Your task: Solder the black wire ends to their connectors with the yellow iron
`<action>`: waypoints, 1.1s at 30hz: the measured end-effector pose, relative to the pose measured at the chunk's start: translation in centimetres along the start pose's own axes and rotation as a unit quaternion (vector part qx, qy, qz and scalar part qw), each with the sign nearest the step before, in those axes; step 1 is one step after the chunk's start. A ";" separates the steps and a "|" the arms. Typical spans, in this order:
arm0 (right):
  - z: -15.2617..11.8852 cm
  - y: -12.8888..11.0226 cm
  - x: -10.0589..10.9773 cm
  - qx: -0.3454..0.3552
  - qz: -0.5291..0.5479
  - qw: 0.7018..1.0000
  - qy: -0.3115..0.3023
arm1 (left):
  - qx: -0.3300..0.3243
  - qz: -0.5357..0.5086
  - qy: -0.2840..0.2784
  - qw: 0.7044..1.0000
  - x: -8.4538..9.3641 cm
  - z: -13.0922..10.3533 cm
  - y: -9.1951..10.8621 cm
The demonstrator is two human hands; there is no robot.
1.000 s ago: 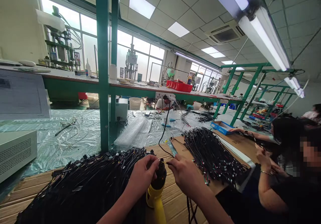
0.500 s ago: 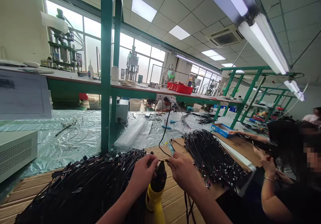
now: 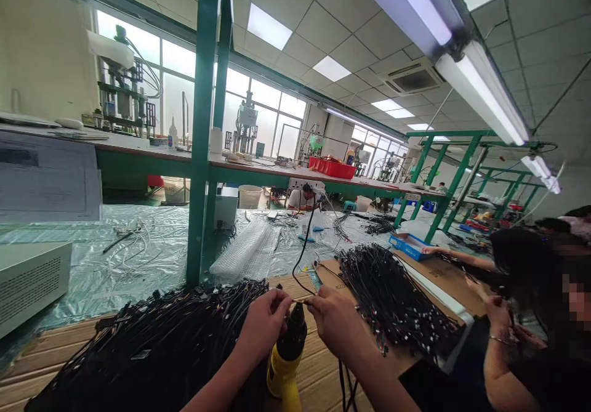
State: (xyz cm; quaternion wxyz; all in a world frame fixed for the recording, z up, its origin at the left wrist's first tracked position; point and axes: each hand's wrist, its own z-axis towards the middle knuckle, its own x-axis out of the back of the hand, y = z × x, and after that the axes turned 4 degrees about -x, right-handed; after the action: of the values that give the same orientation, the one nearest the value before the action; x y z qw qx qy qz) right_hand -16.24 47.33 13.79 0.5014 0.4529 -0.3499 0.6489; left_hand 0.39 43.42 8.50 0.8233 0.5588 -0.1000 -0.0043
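A yellow heat gun with a black nozzle stands upright on the wooden surface, nozzle up. My left hand is pinched on one end of a thin cable just left of the nozzle tip. Right of the tip, my right hand grips the same cable, whose short light stretch spans just above the nozzle. Black cables hang below my right hand. A large heap of black cables lies on the left, and another bundle of black cables with small white connectors lies on the right.
A green post carries a shelf with a red bin. Bubble wrap lies behind the left heap, a grey metal box at far left. A blue box stands at right, beside a person's hands. Another person sits behind.
The camera view has shifted slightly. Both my hands keep their grip over the nozzle. At right, the nearby person's hands have moved slightly.
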 end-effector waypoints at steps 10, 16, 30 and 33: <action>-0.1 -0.2 0.3 -0.004 -0.003 1.000 -0.001 | -0.006 0.003 0.007 1.000 -0.1 0.0 -0.2; -0.2 0.0 0.0 -0.004 -0.002 1.000 -0.002 | -0.009 -0.006 0.005 1.000 -0.3 -0.1 -0.2; -0.3 0.1 0.2 -0.009 -0.002 1.000 0.003 | -0.012 -0.001 0.001 1.000 -0.4 -0.1 -0.2; -0.5 0.1 0.2 -0.009 0.000 1.000 0.002 | -0.012 -0.001 0.000 1.000 -0.5 -0.2 -0.3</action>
State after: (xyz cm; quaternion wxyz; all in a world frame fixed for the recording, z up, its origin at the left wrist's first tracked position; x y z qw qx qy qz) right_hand -16.47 47.84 13.83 0.5063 0.4471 -0.3541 0.6468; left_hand 0.00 43.59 8.07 0.8300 0.5489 -0.0994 -0.0057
